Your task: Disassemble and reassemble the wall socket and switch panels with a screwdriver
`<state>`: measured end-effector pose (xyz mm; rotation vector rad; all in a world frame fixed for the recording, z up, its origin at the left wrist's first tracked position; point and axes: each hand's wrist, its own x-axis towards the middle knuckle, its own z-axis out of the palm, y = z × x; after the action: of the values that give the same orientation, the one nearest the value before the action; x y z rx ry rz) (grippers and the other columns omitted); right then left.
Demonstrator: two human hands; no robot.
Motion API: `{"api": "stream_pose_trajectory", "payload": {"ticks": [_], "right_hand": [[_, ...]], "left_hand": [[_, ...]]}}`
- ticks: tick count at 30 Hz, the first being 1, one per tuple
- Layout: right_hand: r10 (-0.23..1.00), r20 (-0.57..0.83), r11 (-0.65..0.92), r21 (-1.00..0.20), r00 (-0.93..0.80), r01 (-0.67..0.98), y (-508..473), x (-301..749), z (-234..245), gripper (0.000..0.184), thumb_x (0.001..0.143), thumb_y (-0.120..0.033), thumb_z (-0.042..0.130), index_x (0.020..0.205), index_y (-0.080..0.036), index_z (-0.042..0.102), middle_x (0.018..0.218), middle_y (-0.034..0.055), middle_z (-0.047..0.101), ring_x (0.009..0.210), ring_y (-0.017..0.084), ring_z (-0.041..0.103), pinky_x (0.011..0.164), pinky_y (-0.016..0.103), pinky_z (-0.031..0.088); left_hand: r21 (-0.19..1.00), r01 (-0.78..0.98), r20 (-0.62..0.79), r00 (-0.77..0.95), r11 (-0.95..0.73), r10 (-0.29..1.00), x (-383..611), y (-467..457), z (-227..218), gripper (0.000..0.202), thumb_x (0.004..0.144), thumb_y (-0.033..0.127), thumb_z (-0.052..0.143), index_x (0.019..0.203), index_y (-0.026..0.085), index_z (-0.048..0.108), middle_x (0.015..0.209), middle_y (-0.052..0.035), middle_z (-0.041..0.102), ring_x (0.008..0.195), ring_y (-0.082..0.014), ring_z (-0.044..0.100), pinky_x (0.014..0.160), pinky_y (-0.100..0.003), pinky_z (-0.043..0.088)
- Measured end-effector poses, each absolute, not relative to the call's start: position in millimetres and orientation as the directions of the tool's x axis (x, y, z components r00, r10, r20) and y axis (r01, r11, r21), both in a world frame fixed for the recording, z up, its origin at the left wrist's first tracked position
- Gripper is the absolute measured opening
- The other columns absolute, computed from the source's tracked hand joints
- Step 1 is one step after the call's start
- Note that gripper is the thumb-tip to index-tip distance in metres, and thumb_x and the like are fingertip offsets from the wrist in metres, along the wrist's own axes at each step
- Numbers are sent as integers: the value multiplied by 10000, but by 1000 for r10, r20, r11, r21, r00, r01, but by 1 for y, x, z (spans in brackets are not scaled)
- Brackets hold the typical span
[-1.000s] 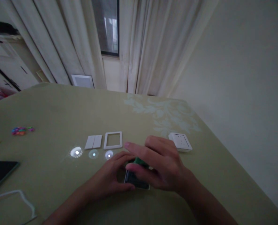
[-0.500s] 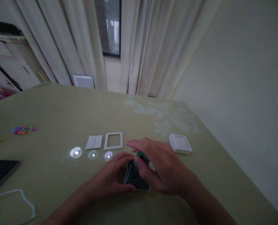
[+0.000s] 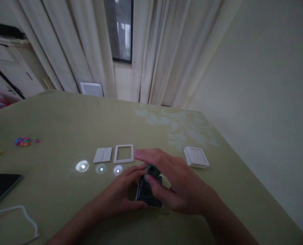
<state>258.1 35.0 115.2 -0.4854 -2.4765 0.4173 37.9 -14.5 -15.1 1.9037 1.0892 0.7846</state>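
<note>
In the middle front of the head view, a black-backed switch module (image 3: 149, 195) with a thin white edge lies on the table. My left hand (image 3: 124, 190) grips its left side, thumb at the near edge and fingers at the far edge. My right hand (image 3: 177, 178) is above the module, thumb and fingers around the green handle of a screwdriver (image 3: 153, 170). The handle stands upright over the module's far part; its shaft and tip are hidden. Just beyond my hands lie a white square frame (image 3: 115, 154) and a white two-rocker switch plate (image 3: 102, 155).
A white socket box (image 3: 196, 157) sits to the right. On the left are a dark phone (image 3: 2, 189), a white cable (image 3: 26, 216) and a pile of small colourful pieces (image 3: 25, 141). The table (image 3: 72, 119) meets a wall on the right and curtains behind.
My right hand has turned slightly on the screwdriver handle, with its fingers shifted a little left and more of the handle showing. My left hand and the module stay put.
</note>
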Motion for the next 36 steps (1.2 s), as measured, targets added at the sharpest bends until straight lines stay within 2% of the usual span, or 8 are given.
{"api": "stream_pose_trajectory", "payload": {"ticks": [3,8,12,17,23,30,33,36], "right_hand": [[422,590,907,-288,-689,308,34,258,116,278,1040,-311,679,1293,-205,635,975,37,781,818,175,735,787,291,580],[437,457,872,-426,-775,241,35,258,116,458,1067,-253,542,1516,-174,493,1362,126,705,1174,210,705,956,325,577],[419,611,901,-188,-671,391,39,257,110,396,1046,-360,662,1382,-157,605,924,45,775,751,182,726,714,292,569],[433,454,878,-408,-779,251,41,259,117,513,1067,-270,507,1559,-142,436,1369,151,691,1194,225,690,954,349,573],[258,704,927,14,-662,375,39,259,107,377,992,-552,719,885,-193,674,618,-32,602,510,140,538,510,295,382],[435,483,872,-437,-761,221,46,260,119,484,1070,-300,476,1526,-139,489,1408,183,666,1252,251,671,1029,414,557],[417,557,869,-477,-718,134,48,260,111,318,1042,-316,616,1334,-191,639,1078,63,781,939,163,751,841,277,579],[356,748,931,-232,-561,281,46,259,101,219,962,-407,744,968,-196,687,682,-26,689,569,131,643,587,258,481]], "left_hand": [[861,400,126,431,-315,893,38,-14,-15,735,792,377,921,1449,356,590,1466,-47,625,1337,-353,591,1149,-480,497],[872,398,100,427,-286,899,38,-16,-15,700,809,342,898,1438,368,592,1506,-35,598,1357,-365,581,1152,-495,501],[876,387,108,425,-288,899,37,-16,-16,683,795,356,923,1407,348,620,1496,-56,600,1349,-371,584,1126,-489,531],[867,376,141,446,-327,884,38,-15,-13,675,806,373,922,1408,331,619,1462,-67,619,1334,-361,597,1133,-499,518],[849,404,144,445,-341,884,38,-14,-14,730,796,362,929,1439,375,583,1443,-33,633,1352,-366,583,1155,-494,502],[863,411,93,443,-295,892,37,-15,-15,733,794,356,925,1445,344,588,1520,-81,579,1387,-385,556,1165,-555,484],[859,420,91,439,-293,894,37,-14,-14,745,787,345,929,1449,360,587,1533,-63,574,1406,-370,545,1200,-524,452],[865,406,95,441,-293,893,37,-13,-11,724,800,341,918,1443,362,584,1496,-46,597,1380,-343,569,1184,-477,475]]}}
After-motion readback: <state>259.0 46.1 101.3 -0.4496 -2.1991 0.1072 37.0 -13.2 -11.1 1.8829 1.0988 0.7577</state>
